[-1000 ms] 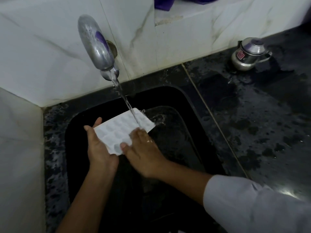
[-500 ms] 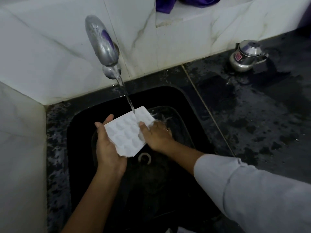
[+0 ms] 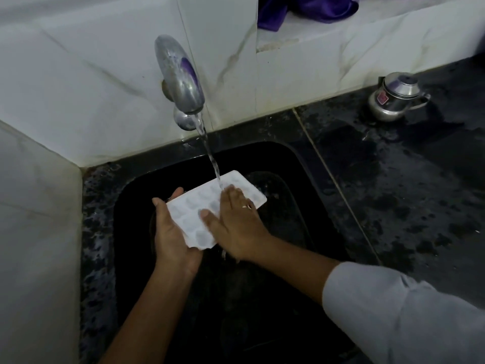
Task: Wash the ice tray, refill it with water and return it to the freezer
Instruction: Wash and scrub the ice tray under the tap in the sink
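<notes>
A white ice tray (image 3: 194, 208) with several shallow cells is held tilted over the black sink (image 3: 296, 164). My left hand (image 3: 170, 235) cups its near left edge from below, with thumb and fingertips curled round the rim. Flat on the tray's top lies my right hand (image 3: 236, 222), fingers straight, a ring on one finger. Water runs from the metal tap (image 3: 181, 77) and lands on the tray just beyond my right fingertips.
A small steel pot with a lid (image 3: 393, 101) stands on the wet black counter (image 3: 406, 193) at the back right. A purple cloth (image 3: 307, 9) lies on the white marble ledge above. White marble walls close the left and back sides.
My right hand slid back across the tray top toward its near end, after reaching the far corner half a second ago. The tray and my left hand stayed under the running water.
</notes>
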{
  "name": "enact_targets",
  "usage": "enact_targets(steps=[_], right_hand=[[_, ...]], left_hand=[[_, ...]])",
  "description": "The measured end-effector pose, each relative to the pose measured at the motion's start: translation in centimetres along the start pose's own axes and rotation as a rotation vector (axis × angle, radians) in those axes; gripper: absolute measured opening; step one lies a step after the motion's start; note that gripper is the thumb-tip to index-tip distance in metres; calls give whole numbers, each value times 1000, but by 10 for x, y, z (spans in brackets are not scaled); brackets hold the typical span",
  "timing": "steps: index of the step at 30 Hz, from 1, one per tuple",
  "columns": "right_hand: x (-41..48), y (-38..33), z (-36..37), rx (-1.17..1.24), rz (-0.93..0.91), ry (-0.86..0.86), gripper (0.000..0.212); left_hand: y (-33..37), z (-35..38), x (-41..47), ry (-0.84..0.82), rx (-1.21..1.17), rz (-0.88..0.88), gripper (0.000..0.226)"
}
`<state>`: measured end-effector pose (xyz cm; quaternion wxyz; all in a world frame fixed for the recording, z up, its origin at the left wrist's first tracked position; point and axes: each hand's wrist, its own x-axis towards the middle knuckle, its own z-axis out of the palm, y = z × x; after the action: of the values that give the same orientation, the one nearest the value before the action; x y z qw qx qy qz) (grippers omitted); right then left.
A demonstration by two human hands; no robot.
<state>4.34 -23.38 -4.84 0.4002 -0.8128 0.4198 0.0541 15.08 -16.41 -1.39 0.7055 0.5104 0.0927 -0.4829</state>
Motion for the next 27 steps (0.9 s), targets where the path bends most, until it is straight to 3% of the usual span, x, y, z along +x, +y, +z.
enact_targets(steps=[5, 9, 14, 19, 23, 25, 27], right_hand=[[39, 17, -16, 25, 238, 48, 89], [3, -13, 3, 27, 8, -65, 83], [38, 11, -14, 74, 223, -16, 85], [10, -16, 14, 72, -29, -99, 82], [47, 23, -13, 37, 195, 1, 89], [47, 31, -27, 83, 172, -47, 82], [40, 30, -40, 355, 124, -92, 59]], left_hand=[[-20, 2, -10, -30, 34, -38, 58], [-10, -1, -2, -10, 21, -42, 57], [-15, -6, -7, -24, 59, -55, 57], [-3, -20, -5, 13, 15, -50, 56], [0, -31, -23, -8, 11, -33, 59], [6, -41, -29, -16, -6, -21, 59], [13, -54, -32, 11, -57, -4, 59]])
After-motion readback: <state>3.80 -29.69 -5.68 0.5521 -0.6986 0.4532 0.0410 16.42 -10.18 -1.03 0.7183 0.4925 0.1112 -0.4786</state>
